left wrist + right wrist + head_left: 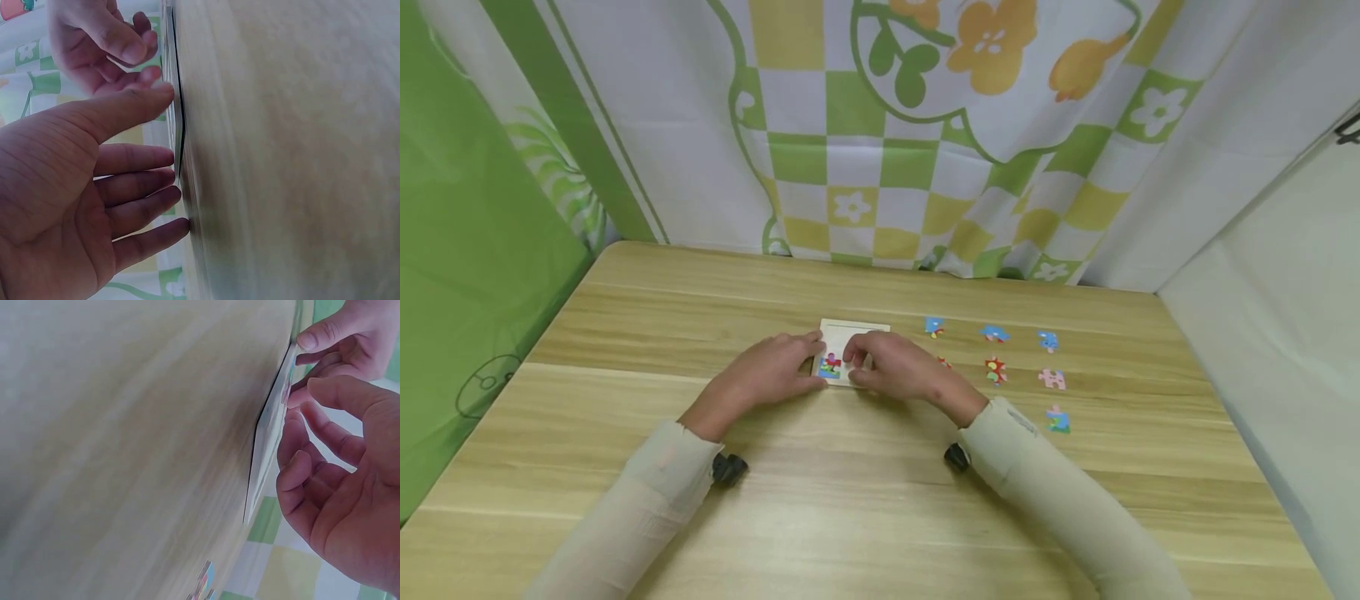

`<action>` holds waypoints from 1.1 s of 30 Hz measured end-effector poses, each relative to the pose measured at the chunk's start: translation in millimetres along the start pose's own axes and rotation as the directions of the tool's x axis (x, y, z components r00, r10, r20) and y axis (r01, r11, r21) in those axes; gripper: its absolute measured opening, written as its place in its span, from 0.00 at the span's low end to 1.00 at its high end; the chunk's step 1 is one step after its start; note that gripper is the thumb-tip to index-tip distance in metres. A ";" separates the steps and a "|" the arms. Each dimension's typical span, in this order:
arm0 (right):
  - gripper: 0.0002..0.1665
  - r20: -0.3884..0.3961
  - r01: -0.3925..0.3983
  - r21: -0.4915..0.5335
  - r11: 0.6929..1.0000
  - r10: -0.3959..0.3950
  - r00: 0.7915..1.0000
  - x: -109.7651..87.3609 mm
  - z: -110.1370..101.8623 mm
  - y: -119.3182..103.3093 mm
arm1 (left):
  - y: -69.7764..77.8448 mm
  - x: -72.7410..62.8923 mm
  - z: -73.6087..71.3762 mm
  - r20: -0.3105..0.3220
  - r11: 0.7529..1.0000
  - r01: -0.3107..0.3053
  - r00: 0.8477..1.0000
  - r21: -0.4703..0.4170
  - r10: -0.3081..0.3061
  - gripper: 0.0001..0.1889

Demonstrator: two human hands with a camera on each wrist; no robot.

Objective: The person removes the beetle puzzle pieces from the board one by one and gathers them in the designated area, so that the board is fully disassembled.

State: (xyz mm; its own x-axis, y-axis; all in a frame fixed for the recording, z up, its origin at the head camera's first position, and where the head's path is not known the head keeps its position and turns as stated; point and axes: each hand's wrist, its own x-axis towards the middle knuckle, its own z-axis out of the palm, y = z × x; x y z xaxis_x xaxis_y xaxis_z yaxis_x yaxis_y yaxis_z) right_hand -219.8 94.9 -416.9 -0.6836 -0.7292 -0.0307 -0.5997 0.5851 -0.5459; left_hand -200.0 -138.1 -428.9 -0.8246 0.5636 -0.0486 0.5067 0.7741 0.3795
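A small pale puzzle tray [837,335] lies flat on the wooden table. In its near left corner sit joined jigsaw pieces [831,367], blue, green, red and pink. My left hand [766,369] steadies the tray's left side, with its fingers nearly straight along the edge in the left wrist view. Over the right part of the tray is my right hand [897,365], covering some of it. In the right wrist view, the right hand [350,469] has loosely bent fingers, thumb and index fingertip slightly apart, and nothing visible between them.
Several loose jigsaw pieces lie spread to the right of the tray, among them a blue one [995,333], a red one [996,370], a pink one [1052,379] and a blue-green one [1057,420]. A patterned curtain [853,167] hangs behind the table [850,500].
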 end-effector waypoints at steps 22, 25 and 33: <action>0.19 0.029 -0.103 -0.085 0.991 0.105 0.994 15.6 11.3 -0.8 | 2.3 5.9 -3.6 0.022 0.998 0.016 1.000 0.056 -0.017 0.29; 0.18 0.026 -0.106 -0.085 0.991 0.108 0.994 15.0 11.8 -1.5 | 3.7 6.8 -4.3 0.026 0.999 0.015 1.000 0.052 -0.017 0.28; 0.16 0.020 -0.102 -0.078 0.992 0.104 0.994 15.5 12.5 -4.1 | 5.5 6.3 -5.1 0.031 0.998 0.043 0.999 0.049 -0.044 0.30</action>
State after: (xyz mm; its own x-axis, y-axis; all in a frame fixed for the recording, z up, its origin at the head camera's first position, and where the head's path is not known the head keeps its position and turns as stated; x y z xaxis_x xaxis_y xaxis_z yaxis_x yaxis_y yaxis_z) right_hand -222.8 76.7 -425.6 -0.7337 -0.6714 -0.1045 -0.5572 0.6826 -0.4728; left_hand -203.7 -131.8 -422.5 -0.8381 0.5375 -0.0935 0.4829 0.8106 0.3313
